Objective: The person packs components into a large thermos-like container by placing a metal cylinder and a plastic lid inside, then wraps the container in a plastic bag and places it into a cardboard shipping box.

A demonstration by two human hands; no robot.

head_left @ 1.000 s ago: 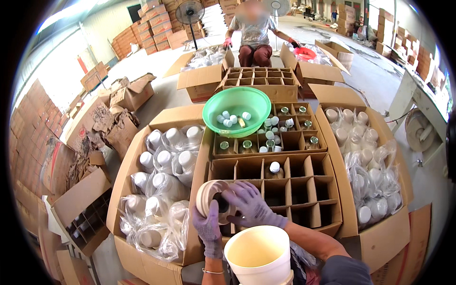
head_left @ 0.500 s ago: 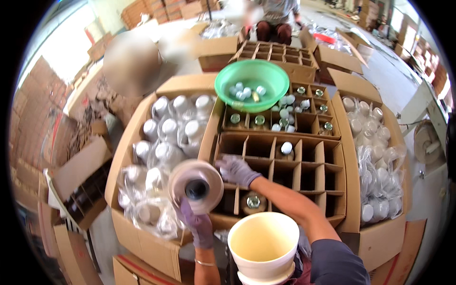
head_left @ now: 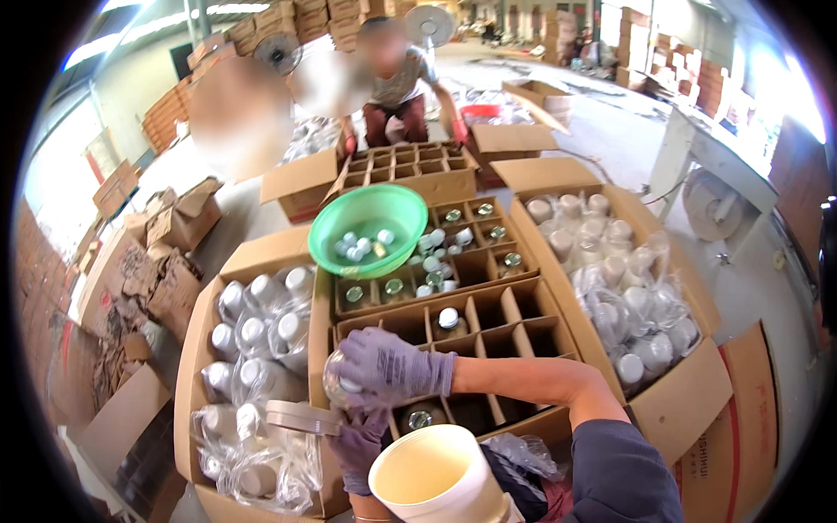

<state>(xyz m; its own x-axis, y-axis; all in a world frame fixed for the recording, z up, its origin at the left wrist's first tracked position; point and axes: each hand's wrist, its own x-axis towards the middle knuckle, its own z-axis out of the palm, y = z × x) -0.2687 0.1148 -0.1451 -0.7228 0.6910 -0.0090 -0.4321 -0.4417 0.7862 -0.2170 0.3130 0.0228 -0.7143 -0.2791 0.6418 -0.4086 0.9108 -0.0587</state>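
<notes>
My right hand (head_left: 384,370), in a grey-purple glove, is closed round a clear glass bottle (head_left: 335,380) above the near left corner of the divided carton (head_left: 523,427). Below it my left hand (head_left: 359,446), gloved alike, grips a wide roll of tape (head_left: 303,417), seen nearly edge-on; its fingers are partly hidden. In the carton's cells stand a white-capped bottle (head_left: 449,321) and a bottle with a bare glass top (head_left: 420,421). A cream bucket (head_left: 427,471) is close in front of me.
A green basin (head_left: 327,231) holding small white caps rests on a second divided carton (head_left: 499,281) with bottles and loose caps. Open cartons of white-topped, plastic-wrapped bottles flank both sides, left (head_left: 185,383) and right (head_left: 641,397). Beyond, a person (head_left: 397,96) bends over another divided carton (head_left: 436,183).
My view has turned to the right and up. The tape roll has tipped from face-on to edge-on. My right hand has come up from the carton with the bottle, close to my left.
</notes>
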